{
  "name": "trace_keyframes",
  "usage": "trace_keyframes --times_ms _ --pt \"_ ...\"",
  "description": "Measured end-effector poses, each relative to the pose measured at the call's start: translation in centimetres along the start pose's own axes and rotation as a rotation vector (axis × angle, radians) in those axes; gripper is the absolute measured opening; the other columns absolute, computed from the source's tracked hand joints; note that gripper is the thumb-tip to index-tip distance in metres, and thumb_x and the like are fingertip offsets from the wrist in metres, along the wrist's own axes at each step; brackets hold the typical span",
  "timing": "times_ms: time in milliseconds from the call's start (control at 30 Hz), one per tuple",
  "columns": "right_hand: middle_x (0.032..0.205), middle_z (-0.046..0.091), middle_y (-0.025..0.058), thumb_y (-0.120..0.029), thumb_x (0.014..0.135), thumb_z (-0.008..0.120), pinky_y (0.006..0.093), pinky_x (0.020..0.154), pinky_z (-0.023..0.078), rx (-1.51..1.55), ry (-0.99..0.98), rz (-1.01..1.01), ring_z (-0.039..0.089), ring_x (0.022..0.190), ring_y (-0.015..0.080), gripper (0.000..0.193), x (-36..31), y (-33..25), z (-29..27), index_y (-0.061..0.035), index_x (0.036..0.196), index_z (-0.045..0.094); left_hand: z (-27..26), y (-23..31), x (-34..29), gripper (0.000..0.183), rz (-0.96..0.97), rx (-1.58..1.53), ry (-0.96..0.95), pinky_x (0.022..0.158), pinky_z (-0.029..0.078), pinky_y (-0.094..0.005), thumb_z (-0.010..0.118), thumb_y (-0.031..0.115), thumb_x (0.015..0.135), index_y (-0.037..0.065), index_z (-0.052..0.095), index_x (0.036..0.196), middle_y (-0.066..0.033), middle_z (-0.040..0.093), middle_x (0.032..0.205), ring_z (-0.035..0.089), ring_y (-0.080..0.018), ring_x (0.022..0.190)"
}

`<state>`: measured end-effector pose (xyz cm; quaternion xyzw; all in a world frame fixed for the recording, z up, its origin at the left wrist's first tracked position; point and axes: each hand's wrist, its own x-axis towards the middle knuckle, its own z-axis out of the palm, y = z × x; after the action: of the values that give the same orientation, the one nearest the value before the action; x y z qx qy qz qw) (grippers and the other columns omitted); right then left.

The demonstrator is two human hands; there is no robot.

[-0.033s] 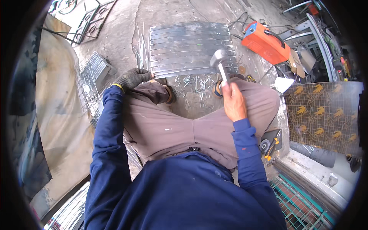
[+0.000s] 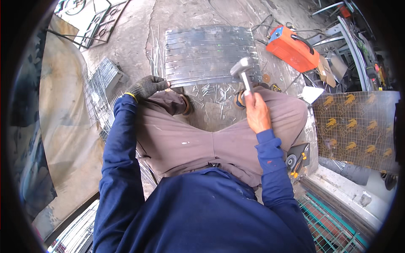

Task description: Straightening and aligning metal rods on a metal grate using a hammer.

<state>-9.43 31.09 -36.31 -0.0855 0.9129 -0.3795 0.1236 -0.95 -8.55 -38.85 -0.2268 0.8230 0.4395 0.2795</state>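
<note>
A panel of flat grey metal strips [image 2: 206, 50] lies on the concrete floor in front of my knees. My left hand [image 2: 147, 86], in a dark knit glove, rests on the panel's near left corner. My bare right hand [image 2: 257, 111] grips the handle of a hammer [image 2: 241, 67], whose steel head hangs over the panel's near right edge. Several short metal rod pieces [image 2: 211, 90] are scattered on the floor between my feet, just below the panel.
An orange welding machine [image 2: 293, 48] with cables sits right of the panel. Folded wire mesh [image 2: 101, 78] lies to the left, and an angle grinder [image 2: 295, 158] by my right thigh. A mesh sheet over patterned cardboard [image 2: 358, 122] stands right, green mesh [image 2: 333, 223] lower right.
</note>
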Motion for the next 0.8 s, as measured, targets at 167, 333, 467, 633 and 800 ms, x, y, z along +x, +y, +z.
trace_keyframes --times_ms 167,333,467,633,800 --pt "0.062 0.049 -0.0017 -0.053 0.102 0.055 0.0262 0.05 0.038 0.25 0.053 0.112 0.046 0.053 0.0071 0.048 -0.7 1.1 -0.4 -0.0066 0.092 0.059 -0.3 -2.0 0.8 0.048 0.067 -0.07 -0.012 0.092 0.05 -0.0359 0.071 0.052 0.092 0.008 0.078 0.11 -0.0076 0.076 0.098 0.066 -0.0154 0.093" --pt "0.062 0.049 -0.0027 -0.054 0.101 0.058 0.0257 0.048 0.037 0.331 -0.007 0.184 0.045 0.053 0.0055 0.049 -0.9 1.8 0.3 -0.0071 0.088 0.059 0.0 -1.8 1.2 0.051 0.04 0.029 0.019 0.093 0.049 -0.0361 0.071 0.055 0.091 0.008 0.078 0.11 -0.008 0.077 0.101 0.066 -0.0172 0.095" --pt "0.063 0.048 -0.0032 -0.053 0.101 0.059 0.026 0.049 0.036 0.294 -0.02 0.083 0.045 0.054 0.0049 0.047 -1.6 -0.3 -0.1 -0.0069 0.089 0.059 0.1 -2.5 1.5 0.049 0.044 -0.016 -0.01 0.093 0.049 -0.0352 0.072 0.052 0.091 0.008 0.078 0.11 -0.0069 0.076 0.101 0.066 -0.016 0.095" --pt "0.066 0.056 0.0033 -0.048 0.103 0.057 0.0333 0.059 0.044 0.321 0.132 -0.089 0.053 0.06 0.0127 0.045 -1.6 -5.3 -2.8 -0.0043 0.093 0.06 0.0 -2.0 1.3 0.047 0.011 -0.055 -0.003 0.09 0.049 -0.0333 0.072 0.051 0.091 0.007 0.078 0.108 -0.0045 0.075 0.095 0.064 -0.0137 0.091" --pt "0.07 0.059 0.0079 -0.046 0.103 0.057 0.0373 0.062 0.047 0.182 0.056 -0.084 0.056 0.062 0.0187 0.042 -0.9 -3.7 -1.9 -0.0047 0.098 0.059 0.0 -1.7 1.0 0.042 0.003 -0.044 -0.027 0.089 0.048 -0.0291 0.071 0.043 0.096 0.004 0.076 0.11 0.0011 0.074 0.098 0.059 -0.0083 0.091"
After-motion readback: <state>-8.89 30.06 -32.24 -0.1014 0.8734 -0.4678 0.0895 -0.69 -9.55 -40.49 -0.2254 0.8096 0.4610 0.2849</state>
